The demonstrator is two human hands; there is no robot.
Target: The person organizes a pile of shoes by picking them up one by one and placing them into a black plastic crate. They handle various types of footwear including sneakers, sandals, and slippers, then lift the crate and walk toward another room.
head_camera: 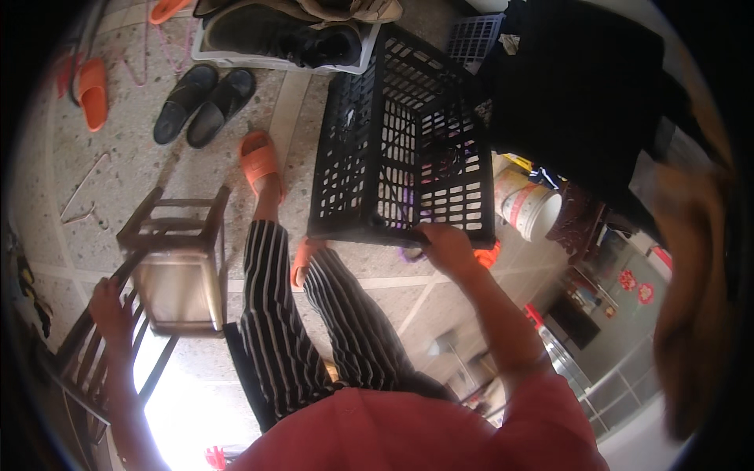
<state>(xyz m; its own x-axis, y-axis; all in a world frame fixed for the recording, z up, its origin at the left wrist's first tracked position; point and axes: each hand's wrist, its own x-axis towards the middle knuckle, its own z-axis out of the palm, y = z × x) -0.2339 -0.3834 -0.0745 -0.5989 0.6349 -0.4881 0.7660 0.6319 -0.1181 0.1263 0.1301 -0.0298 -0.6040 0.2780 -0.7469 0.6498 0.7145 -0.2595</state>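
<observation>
My right hand [446,247] grips the near rim of a black plastic crate [371,147], which is tipped so its slotted inside shows. At the left, my left hand [112,309] is closed around the frame of a dark wooden chair [138,265]; its fingers are partly hidden. The chair's pale seat [179,288] faces up beside my striped trousers. On my feet are orange slides [259,156]. The crate's far end meets a white tray [283,62] that holds black shoes [283,35].
Black slippers [203,106], an orange slide [93,94] and wire hangers [85,185] lie on the speckled floor. Right of the crate lies a tilted white bucket [527,203], below dark cloth [577,94]. A blurred brown thing [689,282] hangs at the far right.
</observation>
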